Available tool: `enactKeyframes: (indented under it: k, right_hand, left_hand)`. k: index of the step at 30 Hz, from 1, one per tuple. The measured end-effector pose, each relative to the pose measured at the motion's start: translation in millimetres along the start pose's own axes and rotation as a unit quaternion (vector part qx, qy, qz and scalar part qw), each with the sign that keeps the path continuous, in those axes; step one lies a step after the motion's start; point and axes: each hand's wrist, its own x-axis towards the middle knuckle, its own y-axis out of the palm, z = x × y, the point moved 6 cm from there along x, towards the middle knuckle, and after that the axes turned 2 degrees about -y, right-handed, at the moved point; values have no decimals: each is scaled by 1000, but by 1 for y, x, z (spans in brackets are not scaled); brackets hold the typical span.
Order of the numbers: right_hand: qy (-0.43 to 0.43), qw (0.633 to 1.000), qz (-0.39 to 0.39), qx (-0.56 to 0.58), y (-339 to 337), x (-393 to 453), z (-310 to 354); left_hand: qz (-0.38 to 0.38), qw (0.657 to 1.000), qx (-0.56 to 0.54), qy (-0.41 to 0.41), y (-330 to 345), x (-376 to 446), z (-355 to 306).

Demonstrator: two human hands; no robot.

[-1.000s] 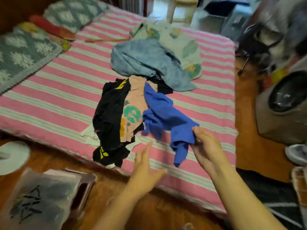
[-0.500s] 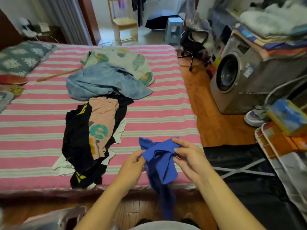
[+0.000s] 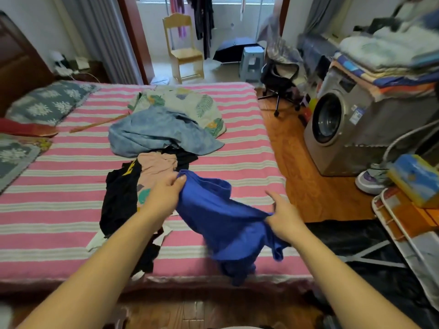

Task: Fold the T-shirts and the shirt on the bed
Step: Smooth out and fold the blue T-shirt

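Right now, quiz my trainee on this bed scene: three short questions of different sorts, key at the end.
1. True or false: both hands grip the blue T-shirt.
2. Which garment lies farthest up the bed? A) black T-shirt B) leaf-print garment C) light blue shirt
3. Fill in: the left hand holds the blue T-shirt in front of the ____ T-shirt in the pile.

Key: 1 true (right hand too); 2 B; 3 pink.

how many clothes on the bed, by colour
Blue T-shirt, held by left hand and right hand: 1
Black: 1
Pink: 1
Light blue: 1
Leaf print: 1
Total: 5 that show
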Motion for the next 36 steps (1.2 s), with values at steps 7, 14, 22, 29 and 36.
enactKeyframes:
  k: [7, 14, 22, 29, 36]
  right_hand:
    - [34, 989, -71, -129, -55, 45, -25]
    - [114, 991, -75, 5, -53, 52, -60]
    - [228, 972, -34, -50, 31, -13, -179]
    - [164, 972, 170, -21, 115, -46, -147]
    - [48, 957, 271, 95, 173, -49, -53]
  left_hand:
    - [-67, 981, -160, -91, -77, 44, 33]
    - [-111, 950, -251, -148, -94, 24, 68]
    - [-166, 893, -218, -357, -16, -94, 229]
    - [31, 982, -17, -187, 51, -114, 195]
    - [7, 996, 83, -21, 65, -116, 126]
